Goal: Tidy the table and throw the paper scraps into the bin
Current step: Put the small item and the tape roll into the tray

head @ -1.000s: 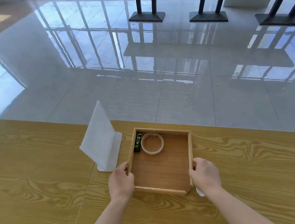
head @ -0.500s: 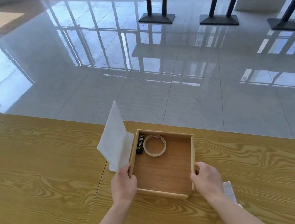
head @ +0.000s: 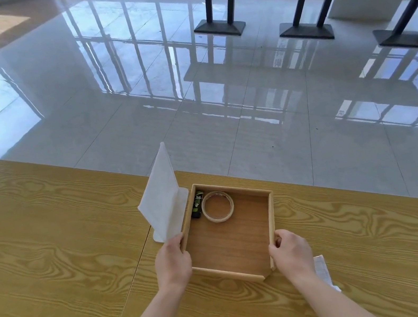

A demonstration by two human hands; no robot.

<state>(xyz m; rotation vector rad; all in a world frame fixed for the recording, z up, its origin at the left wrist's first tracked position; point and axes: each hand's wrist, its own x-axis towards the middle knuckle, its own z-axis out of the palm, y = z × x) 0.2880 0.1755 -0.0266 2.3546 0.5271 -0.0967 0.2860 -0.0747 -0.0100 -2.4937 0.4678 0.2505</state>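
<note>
One wide-angle camera, worn on the head, looks forward and down across a wooden table point(head: 52, 256), close above a tray point(head: 235, 188), with glossy floor point(head: 136, 101) beyond.

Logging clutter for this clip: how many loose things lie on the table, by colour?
White: 2, upright sheet and scrap
Wood: 1, tray
Translucent: 1, tape roll
Black-and-green: 1, small item
Total: 5

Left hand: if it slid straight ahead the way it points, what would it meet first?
Probably the upright white sheet just beyond the left hand, beside the wooden tray; depth is unclear.
</note>
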